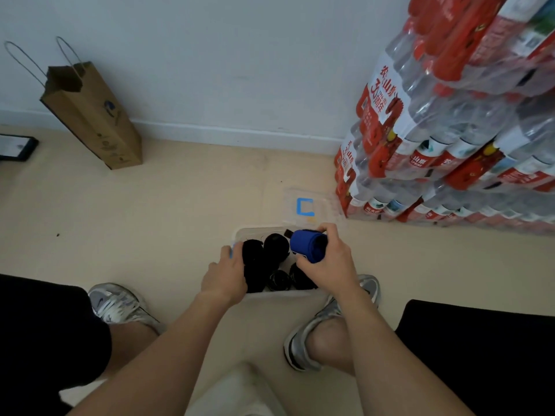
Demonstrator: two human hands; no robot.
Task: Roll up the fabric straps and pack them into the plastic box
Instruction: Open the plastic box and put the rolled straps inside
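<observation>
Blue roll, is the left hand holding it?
No, the right hand grips the blue roll over the plastic box, while the left hand holds the box's left edge.

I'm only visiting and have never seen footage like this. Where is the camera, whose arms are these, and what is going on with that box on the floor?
There is no machine here. The single picture comes from a wide-angle camera worn on a person's head, looking down at their own two hands. On the floor in front of them stands a clear plastic box that already holds several black rolls of fabric strap. The left hand grips the box's left side. The right hand holds a blue roll just above the box. Behind the box lies what looks like its clear lid, marked with blue tape. Farther back stands a paper bag, and packs of water bottles are stacked on the right.
</observation>
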